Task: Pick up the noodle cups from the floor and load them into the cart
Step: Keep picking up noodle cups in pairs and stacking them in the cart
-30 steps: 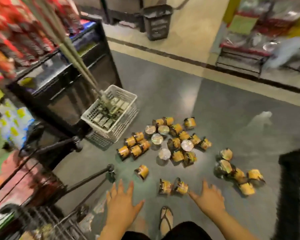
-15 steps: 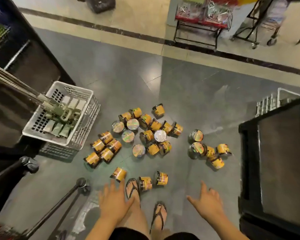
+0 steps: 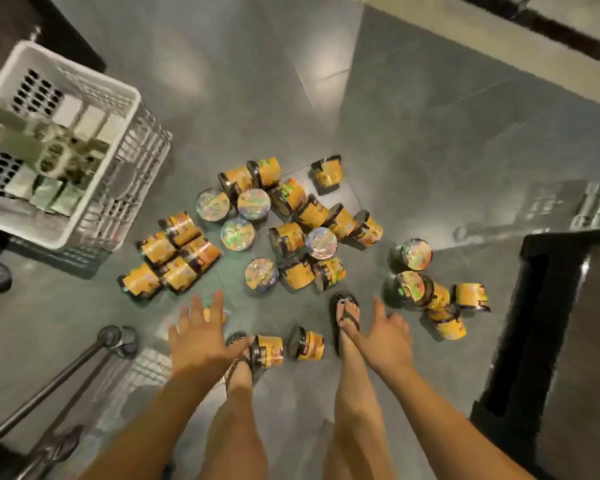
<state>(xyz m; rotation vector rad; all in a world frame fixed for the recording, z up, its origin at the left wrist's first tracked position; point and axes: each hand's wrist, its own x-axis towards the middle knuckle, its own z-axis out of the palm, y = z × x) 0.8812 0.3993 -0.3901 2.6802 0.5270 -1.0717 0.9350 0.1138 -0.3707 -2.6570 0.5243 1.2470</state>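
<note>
Now, looking straight down at the grey tiled floor [image 3: 430,133], the noodle cups [image 3: 340,221] lie scattered all over it, none of them lifted. The biggest bunch sits dead centre: yellow-sided cups, most tipped on their sides, a few upright with shiny foil lids showing. A tight group of five cups [image 3: 174,258] lies to the left, just beside the white basket [image 3: 132,188], which holds pale green packs [image 3: 59,199]. A smaller bunch [image 3: 430,292] sits off to the right, near the black display unit [image 3: 568,341].

Two cups lie right at the person's sandalled feet: one cup [image 3: 269,349] touches the left foot [image 3: 239,368], and another cup [image 3: 307,342] lies between the feet, near the right foot [image 3: 347,317].

The left grip [image 3: 198,341] is spread wide, fingers straight, palm down, holding nothing. It hovers over a single cup [image 3: 219,315] that peeks out from under the fingertips, and whether they touch I cannot tell. The right grip [image 3: 387,341] is open too, fingers loose, thumb out, empty, hanging above bare floor just right of the right foot.

The cart's metal bars [image 3: 59,379] show at the lower left.
</note>
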